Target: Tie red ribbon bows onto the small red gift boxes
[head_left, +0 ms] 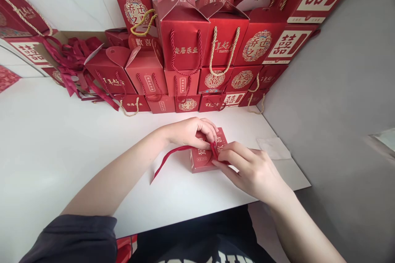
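Observation:
A small red gift box (pixel 203 167) with pale lettering lies flat on the white table, under both hands. A dark red ribbon (pixel 168 157) comes up at the middle of the box top, and one loose end trails left onto the table. My left hand (pixel 197 131) pinches the ribbon from the far side, its fingers curled over the box. From the right, my right hand (pixel 247 164) closes thumb and fingers on the same ribbon. The fingers partly hide where the ribbon crosses, so whether it is knotted cannot be seen.
Stacked red gift boxes (pixel 185 51) with rope handles line the back. A cardboard box (pixel 51 55) at the back left holds many dark red ribbons (pixel 72 65). A grey wall (pixel 324 90) bounds the right side. A whitish sheet (pixel 273 148) lies on the table (pixel 92 139) near it.

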`<state>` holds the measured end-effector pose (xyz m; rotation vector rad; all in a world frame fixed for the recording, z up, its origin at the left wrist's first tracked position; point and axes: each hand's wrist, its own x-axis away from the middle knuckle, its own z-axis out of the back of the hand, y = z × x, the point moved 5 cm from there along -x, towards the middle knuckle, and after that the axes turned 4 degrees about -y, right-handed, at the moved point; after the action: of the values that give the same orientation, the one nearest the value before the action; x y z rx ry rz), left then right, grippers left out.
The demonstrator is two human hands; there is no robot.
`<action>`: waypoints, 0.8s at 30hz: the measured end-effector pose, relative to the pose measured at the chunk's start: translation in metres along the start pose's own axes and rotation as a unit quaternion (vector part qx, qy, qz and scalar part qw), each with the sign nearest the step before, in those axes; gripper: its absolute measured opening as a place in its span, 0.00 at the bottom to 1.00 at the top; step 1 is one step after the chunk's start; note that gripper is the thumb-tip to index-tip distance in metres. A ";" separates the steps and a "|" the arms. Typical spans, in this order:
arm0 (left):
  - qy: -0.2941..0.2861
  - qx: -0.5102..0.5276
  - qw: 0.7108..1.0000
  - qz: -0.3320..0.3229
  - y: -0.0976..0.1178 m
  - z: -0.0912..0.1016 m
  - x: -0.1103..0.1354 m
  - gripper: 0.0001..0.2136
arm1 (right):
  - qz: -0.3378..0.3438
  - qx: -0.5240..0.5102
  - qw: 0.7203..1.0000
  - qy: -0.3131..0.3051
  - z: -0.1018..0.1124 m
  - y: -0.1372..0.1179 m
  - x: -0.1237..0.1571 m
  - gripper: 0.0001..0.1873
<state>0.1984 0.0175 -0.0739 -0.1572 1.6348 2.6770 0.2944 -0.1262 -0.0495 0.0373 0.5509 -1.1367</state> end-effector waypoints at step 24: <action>-0.008 0.006 1.000 0.000 -0.003 0.001 0.000 0.05 | 0.027 0.012 0.999 -0.031 -0.003 0.005 0.006 0.09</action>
<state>0.1979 0.0198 -0.0756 -0.1351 1.6479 2.6606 0.2993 -0.1288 -0.0556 0.0368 0.4782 -1.0881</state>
